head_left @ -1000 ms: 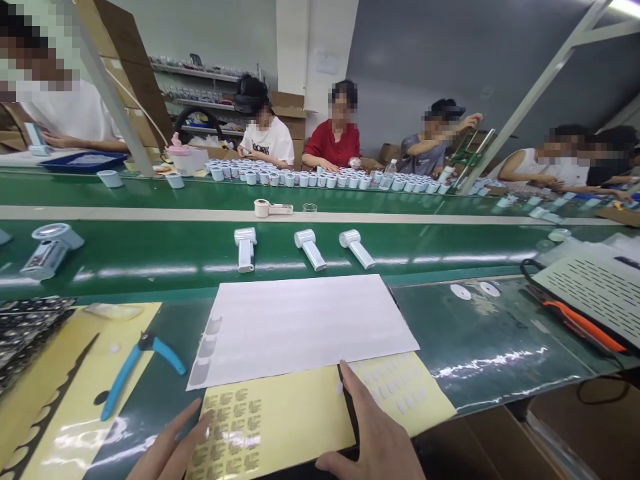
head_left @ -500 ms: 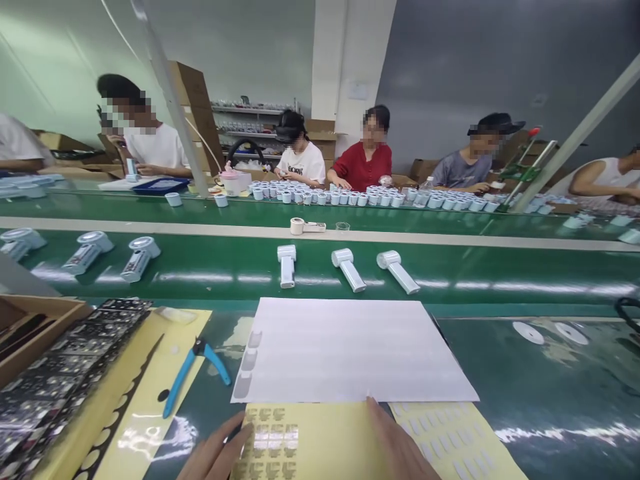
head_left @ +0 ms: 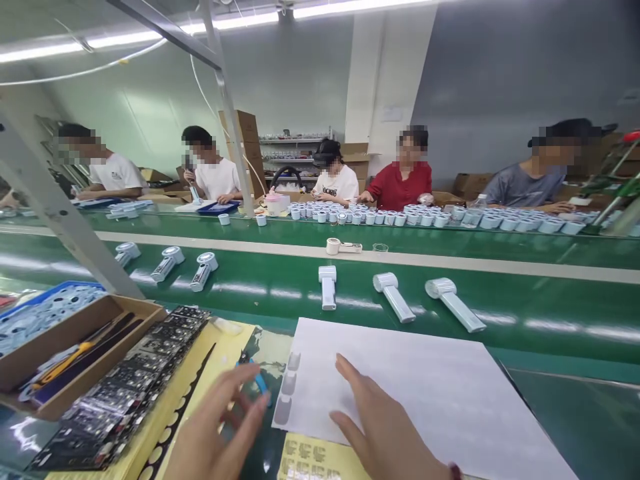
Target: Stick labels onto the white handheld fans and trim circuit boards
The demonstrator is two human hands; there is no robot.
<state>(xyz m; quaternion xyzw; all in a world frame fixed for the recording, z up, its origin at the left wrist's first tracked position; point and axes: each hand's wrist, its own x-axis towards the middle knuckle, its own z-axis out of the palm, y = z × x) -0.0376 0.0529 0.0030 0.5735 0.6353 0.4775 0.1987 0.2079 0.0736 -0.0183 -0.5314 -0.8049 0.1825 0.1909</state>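
Observation:
My left hand (head_left: pixel 220 430) hovers open at the bottom, fingers spread, just over the blue-handled pliers (head_left: pixel 257 378) on the bench. My right hand (head_left: pixel 385 433) lies open with fingers stretched over the near left part of a large white sheet (head_left: pixel 430 393). A yellow sticker sheet (head_left: pixel 310 461) shows between the hands at the bottom edge. Neither hand holds anything.
Three white handheld devices (head_left: pixel 395 297) lie on the green conveyor belt (head_left: pixel 550 313) beyond the sheet; more (head_left: pixel 170 263) sit further left. A cardboard box of tools (head_left: pixel 65 353) and black trays of parts (head_left: pixel 130 387) are at my left. Several people work across the belt behind rows of small white cups (head_left: pixel 425 218).
The view has swung up and left. Both hands rose off the yellow sticker sheet; the right now rests over the white sheet, the left reaches toward the pliers.

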